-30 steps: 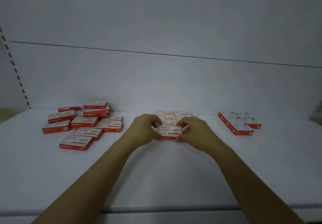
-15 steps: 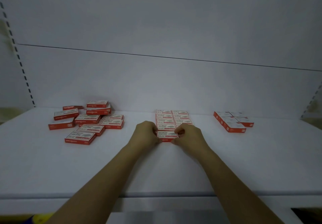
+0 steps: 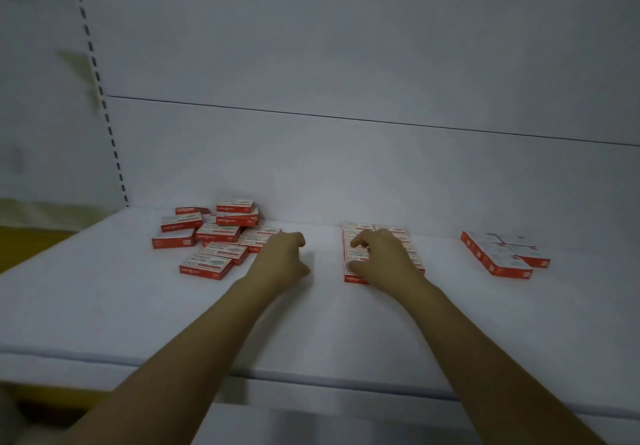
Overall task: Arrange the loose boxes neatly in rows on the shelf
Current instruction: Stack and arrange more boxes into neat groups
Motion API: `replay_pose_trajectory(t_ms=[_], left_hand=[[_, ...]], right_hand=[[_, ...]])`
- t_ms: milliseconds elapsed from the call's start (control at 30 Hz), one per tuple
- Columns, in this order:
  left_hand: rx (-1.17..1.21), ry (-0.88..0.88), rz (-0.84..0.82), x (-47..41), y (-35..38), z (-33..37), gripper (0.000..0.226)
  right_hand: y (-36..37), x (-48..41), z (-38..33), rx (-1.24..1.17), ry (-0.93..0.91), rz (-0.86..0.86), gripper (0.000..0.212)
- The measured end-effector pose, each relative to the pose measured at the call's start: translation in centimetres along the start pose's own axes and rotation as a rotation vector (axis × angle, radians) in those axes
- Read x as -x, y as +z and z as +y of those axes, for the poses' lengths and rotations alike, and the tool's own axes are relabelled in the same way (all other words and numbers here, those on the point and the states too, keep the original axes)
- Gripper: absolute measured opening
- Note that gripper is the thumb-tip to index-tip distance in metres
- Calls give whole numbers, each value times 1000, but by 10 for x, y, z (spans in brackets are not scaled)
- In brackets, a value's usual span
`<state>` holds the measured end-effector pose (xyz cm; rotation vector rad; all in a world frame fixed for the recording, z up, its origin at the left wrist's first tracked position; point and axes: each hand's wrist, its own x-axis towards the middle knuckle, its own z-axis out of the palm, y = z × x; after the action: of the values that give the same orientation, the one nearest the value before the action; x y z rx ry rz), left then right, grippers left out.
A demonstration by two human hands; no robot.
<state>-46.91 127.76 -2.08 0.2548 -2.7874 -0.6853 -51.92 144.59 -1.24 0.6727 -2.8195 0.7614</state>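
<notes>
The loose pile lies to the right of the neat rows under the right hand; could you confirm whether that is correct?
Not quite: the head view shows the loose pile to the left of the neat rows, which do lie under the right hand.

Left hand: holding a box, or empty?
Empty. The left hand hovers at the edge of the loose pile, fingers loosely curled, no box in them.
</notes>
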Motion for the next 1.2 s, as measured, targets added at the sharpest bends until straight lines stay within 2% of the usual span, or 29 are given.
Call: replay_pose_trajectory(t_ms=[233, 400, 500, 667, 767, 867, 1000, 1100, 1200], left_hand=[[-147, -123, 122, 26, -58, -67, 28], [-226, -270, 195, 56, -89, -117, 35], [-278, -373, 199, 73, -104, -142, 39], [-340, -443, 198, 92, -119, -169, 42], [-354, -460, 195, 95, -121, -174, 42], [-363, -462, 201, 91, -116, -171, 38], [-372, -425, 213, 76, -106, -157, 39], [-368, -376, 196, 61, -97, -141, 49], [-320, -258, 166, 45, -85, -122, 64]], right_hand=[[37, -17, -74, -20, -224, -153, 41], [70, -20, -126, -11, -410, -233, 37], [88, -24, -146, 88, -398, -274, 46], [108, -22, -159, 182, -426, -239, 41], [105, -23, -159, 165, -460, -231, 36], [97, -23, -156, 123, -489, -331, 32], [88, -23, -146, 77, -479, -425, 37], [76, -25, -133, 37, -462, -382, 43], [58, -29, -114, -12, -464, -260, 40]])
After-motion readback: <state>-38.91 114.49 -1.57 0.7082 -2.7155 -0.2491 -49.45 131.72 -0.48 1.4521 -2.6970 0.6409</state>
